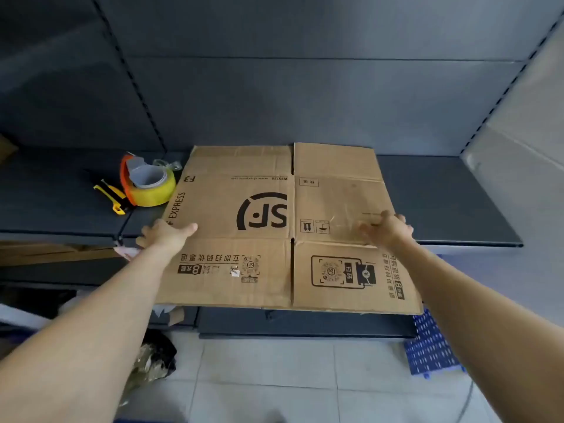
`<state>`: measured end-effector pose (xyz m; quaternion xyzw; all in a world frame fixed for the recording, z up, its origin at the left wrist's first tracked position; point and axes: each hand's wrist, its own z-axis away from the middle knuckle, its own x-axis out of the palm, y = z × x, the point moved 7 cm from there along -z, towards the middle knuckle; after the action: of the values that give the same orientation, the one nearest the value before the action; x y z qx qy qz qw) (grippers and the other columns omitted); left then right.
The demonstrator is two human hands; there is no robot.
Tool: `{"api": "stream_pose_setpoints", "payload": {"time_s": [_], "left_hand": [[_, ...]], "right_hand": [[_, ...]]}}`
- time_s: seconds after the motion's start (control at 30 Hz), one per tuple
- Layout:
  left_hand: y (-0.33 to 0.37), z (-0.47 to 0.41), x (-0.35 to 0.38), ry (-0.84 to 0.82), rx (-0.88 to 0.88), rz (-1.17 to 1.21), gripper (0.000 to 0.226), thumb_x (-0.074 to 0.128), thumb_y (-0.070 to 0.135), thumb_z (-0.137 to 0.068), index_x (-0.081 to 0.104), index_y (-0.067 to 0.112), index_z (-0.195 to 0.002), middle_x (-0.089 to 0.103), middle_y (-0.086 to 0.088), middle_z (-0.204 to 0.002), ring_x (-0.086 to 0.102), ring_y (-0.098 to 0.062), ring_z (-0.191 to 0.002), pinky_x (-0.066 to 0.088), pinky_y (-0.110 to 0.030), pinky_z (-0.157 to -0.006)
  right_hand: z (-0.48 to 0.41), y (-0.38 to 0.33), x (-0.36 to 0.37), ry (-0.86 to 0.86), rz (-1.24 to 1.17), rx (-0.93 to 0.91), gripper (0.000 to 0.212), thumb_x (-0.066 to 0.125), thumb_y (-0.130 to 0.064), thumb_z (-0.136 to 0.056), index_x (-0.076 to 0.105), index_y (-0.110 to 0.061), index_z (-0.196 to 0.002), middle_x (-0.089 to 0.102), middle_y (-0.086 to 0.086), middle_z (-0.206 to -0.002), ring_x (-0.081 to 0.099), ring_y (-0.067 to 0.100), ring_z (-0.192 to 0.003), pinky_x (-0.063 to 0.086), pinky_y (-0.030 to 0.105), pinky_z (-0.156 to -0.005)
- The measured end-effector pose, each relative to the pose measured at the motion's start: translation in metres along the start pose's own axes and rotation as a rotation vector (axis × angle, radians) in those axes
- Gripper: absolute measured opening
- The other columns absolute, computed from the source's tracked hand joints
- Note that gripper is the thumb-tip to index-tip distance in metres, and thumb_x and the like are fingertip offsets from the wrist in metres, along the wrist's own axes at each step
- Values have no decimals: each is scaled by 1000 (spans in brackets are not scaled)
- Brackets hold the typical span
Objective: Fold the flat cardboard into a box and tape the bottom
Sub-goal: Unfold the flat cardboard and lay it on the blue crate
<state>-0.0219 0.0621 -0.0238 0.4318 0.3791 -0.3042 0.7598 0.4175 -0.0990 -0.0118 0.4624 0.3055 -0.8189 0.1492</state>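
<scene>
Brown cardboard (274,227), flat on the shelf (457,203), near flaps jutting past its front edge. Grips the left edge with the left hand (164,236): thumb on top, fingertips tucked under, unseen. Lays the right hand (386,228) over the right edge, fingers bent, too blurred to tell whether clasping. Tape (149,187) just left of the sheet, partly masking a knife (108,193).

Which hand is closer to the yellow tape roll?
Left. The left hand holds the cardboard at its left edge, near the tape roll; the right hand holds its right edge, far across.
</scene>
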Motion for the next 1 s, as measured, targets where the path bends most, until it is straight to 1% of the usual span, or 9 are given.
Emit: {"api": "stream_pose_setpoints", "payload": {"time_s": [0.1, 0.23, 0.33, 0.53, 0.67, 0.73, 0.77, 0.87, 1.0], "left_hand": [[-9, -3, -4, 15, -100, 57, 93, 68, 59, -74, 31, 6, -140, 32, -21, -146, 29, -40, -134, 23, -53, -109], [-26, -35, 12, -62, -158, 293, 99, 76, 68, -51, 51, 9, -127, 54, -16, -128, 53, -39, -113, 45, -54, -96], [-27, -36, 10, -65, -189, 401, 96, 80, 65, -46, 56, 11, -123, 57, -14, -122, 57, -37, -104, 48, -53, -91], [-21, -35, 7, -56, -188, 566, 118, 86, 63, -15, 56, 14, -118, 63, -9, -115, 62, -34, -96, 52, -52, -85], [5, 22, -15, -66, -120, 636, 90, 88, 51, -48, 54, 10, -121, 62, -10, -119, 60, -33, -102, 50, -49, -90], [16, 49, -25, -90, -85, 668, 83, 86, 50, -55, 56, 11, -121, 63, -9, -118, 60, -31, -102, 49, -46, -89], [22, 63, -30, -110, -59, 679, 80, 84, 51, -57, 57, 12, -121, 63, -8, -116, 60, -30, -101, 49, -45, -88], [38, 104, -41, -176, 5, 716, 82, 80, 57, -61, 53, 11, -124, 63, -7, -115, 59, -30, -103, 48, -45, -87], [42, 155, -53, -219, 31, 760, 93, 82, 58, -55, 48, 9, -127, 62, -11, -119, 59, -33, -105, 46, -51, -95]], "right_hand": [[-6, 13, 7, 9, -20, 87, 85, 51, -65, -81, 30, -10, -141, 33, 14, -138, 31, 34, -126, 36, 51, -104], [-11, 24, 7, 49, -51, 181, 91, 56, -66, -79, 28, -6, -141, 35, 19, -137, 31, 37, -128, 34, 47, -103], [-11, 31, -2, 80, -103, 265, 86, 55, -66, -78, 37, -6, -136, 41, 20, -133, 37, 36, -124, 35, 43, -101], [2, 55, -33, 156, -284, 321, 85, 56, -72, -72, 49, -7, -126, 44, 19, -125, 44, 33, -114, 40, 43, -100], [31, 72, -53, 179, -431, 355, 83, 58, -71, -63, 57, -7, -116, 43, 13, -110, 49, 33, -109, 46, 43, -96], [47, 79, -63, 162, -526, 324, 79, 58, -71, -61, 59, -7, -108, 44, 9, -93, 51, 32, -107, 49, 43, -92], [55, 83, -68, 146, -594, 302, 79, 60, -72, -59, 60, -8, -104, 48, 10, -93, 54, 31, -104, 51, 43, -89], [84, 89, -85, 101, -854, 241, 68, 72, -68, -58, 58, -10, -90, 61, 11, -107, 62, 29, -94, 54, 42, -84], [126, 95, -103, 47, -1011, 178, 48, 71, -53, -76, 51, -11, -89, 61, 4, -88, 60, 19, -74, 48, 36, -73]]}}
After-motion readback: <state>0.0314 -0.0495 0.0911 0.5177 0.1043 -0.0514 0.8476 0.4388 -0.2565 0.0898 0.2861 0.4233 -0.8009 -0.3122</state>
